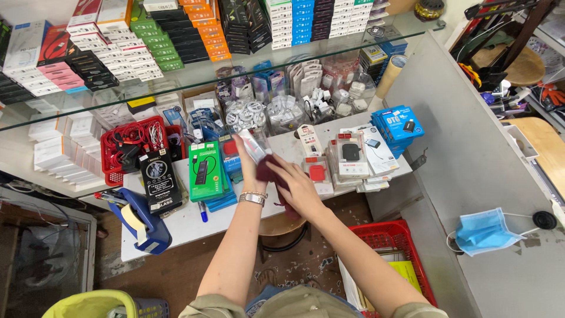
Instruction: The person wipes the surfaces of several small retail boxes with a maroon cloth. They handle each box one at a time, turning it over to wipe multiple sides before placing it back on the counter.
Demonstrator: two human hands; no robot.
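Clear-wrapped packet [254, 145] is in the left hand [247, 168], over the white shelf [188, 221], just in front of the glass counter [194, 73].

Head view, containers first: red basket [112, 171] on the shelf, left side, holds red and white coiled cables. Second red basket [391, 238] sits on the floor lower right, with papers and a yellow sheet inside. Clear tubs under the glass hold white cable coils and small chargers.

Packet: long axis runs from upper left down to lower right, upper end tilted away from the person; lower end hidden behind a dark red cloth [272, 174].

Hands: left forearm reaches straight up-frame, metal watch [252, 198] at the wrist, fingers closed round the packet. Right hand [297, 185] comes in from the lower right, palm down, fingers curled gripping the cloth against the packet. Both hands touching.
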